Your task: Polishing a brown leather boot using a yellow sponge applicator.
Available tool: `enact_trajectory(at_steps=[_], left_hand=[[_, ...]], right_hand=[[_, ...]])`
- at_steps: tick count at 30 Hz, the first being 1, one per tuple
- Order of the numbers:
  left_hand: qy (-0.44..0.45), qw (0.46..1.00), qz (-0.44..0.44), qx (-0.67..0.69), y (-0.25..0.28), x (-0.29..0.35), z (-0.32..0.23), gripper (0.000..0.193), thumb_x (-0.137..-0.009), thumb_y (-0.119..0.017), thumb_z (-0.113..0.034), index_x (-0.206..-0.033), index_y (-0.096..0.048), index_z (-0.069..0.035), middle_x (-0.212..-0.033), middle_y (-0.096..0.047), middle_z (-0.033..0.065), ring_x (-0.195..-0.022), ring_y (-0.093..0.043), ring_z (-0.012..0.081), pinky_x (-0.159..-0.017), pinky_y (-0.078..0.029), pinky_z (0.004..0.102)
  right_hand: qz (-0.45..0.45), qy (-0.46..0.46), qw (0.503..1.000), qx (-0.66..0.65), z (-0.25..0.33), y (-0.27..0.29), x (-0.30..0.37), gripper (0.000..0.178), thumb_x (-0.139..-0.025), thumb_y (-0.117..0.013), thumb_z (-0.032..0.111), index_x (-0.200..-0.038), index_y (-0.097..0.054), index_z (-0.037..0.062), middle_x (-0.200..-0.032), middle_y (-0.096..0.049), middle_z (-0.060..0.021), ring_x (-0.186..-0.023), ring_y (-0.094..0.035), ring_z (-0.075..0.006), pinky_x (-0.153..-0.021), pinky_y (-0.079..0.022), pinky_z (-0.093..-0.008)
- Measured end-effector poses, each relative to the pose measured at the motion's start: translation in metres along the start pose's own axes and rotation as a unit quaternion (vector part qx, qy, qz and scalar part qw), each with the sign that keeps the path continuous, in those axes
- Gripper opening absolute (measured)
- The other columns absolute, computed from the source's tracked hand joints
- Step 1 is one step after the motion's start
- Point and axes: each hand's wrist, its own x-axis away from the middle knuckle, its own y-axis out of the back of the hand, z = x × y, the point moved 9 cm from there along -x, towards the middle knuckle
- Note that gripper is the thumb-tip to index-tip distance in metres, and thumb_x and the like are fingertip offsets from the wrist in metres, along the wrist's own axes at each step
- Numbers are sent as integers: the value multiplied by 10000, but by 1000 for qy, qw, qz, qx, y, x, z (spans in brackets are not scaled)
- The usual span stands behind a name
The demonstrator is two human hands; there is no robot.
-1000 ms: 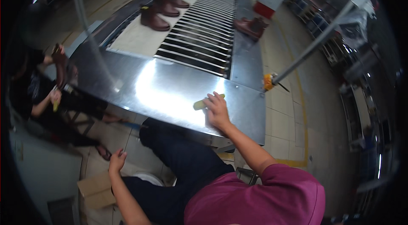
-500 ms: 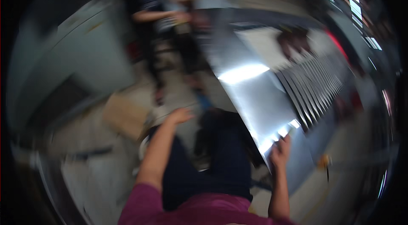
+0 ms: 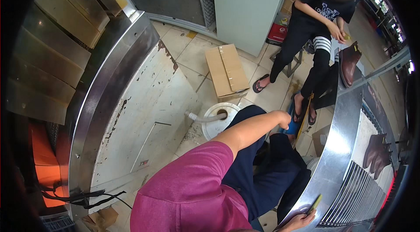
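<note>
My left hand [image 3: 285, 120] hangs in the air over my knees, fingers curled in, with nothing visible in them. At the lower edge my right hand [image 3: 301, 220] grips a slim yellow-green piece [image 3: 315, 204], whose kind I cannot make out; it points up over the metal edge of the workbench [image 3: 331, 158]. Beyond that edge, a pair of brown ankle boots [image 3: 376, 156] stands past the metal slats [image 3: 348, 195]. Another brown boot [image 3: 348, 65] stands farther up the bench, near a seated co-worker.
The co-worker [image 3: 321, 17] sits ahead, holding something small and yellowish. A closed cardboard box [image 3: 226, 71] and a white drum [image 3: 210, 123] with a hose stand on the floor. At left is a curved metal machine [image 3: 114, 87] with hanging strips; a pale cabinet [image 3: 245, 13] stands behind.
My view has swung left, so the bench now lies farther right and the machine on the left shows. My left hand's fingers look more curled. Earlier blur hides what the right hand held.
</note>
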Motion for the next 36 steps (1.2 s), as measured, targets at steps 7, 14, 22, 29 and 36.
enact_trajectory(at_steps=[7,14,22,29,36], left_hand=[[-1,1000,-9,22,9,-8,-11,493,-918,-731,-417,-1297,-727,-102,-1258,-737,151,-1193,-682,352,-990,-543,473],[1,999,-22,31,11,-10,-7,508,-926,-736,-428,-1323,-712,-112,-1282,-728,145,-1214,-670,347,-1007,-534,467],[-10,998,14,59,-3,-24,-26,520,-925,-719,-461,-1299,-721,-101,-1287,-723,154,-1220,-664,359,-1026,-530,474],[-106,989,-65,77,2,-37,8,667,-943,-657,-566,-1360,-674,-46,-1384,-669,205,-1296,-630,364,-1097,-503,468],[-68,990,9,120,-2,-28,27,545,-988,-691,-370,-1393,-639,-9,-1254,-723,230,-1136,-703,323,-978,-542,414]], right_hand=[[72,-43,963,256,-69,-8,28,336,-1012,-584,175,-1245,-724,-22,-1256,-720,-217,-1176,-651,-404,-1091,-473,-460],[60,-114,972,198,-61,-5,23,411,-1046,-630,333,-1235,-744,-14,-1219,-745,-180,-1145,-681,-367,-1030,-517,-454],[41,-171,962,208,-69,19,32,392,-1027,-695,305,-1218,-727,-36,-1208,-742,-177,-1113,-695,-350,-1004,-538,-442],[76,-398,914,-29,-64,-15,27,219,-1030,-645,184,-1117,-678,-14,-915,-619,-47,-834,-562,-125,-694,-503,-325],[62,-119,989,69,-12,-22,13,192,-893,-752,87,-1041,-676,-9,-1241,-686,-188,-1221,-622,-398,-1072,-481,-487]])
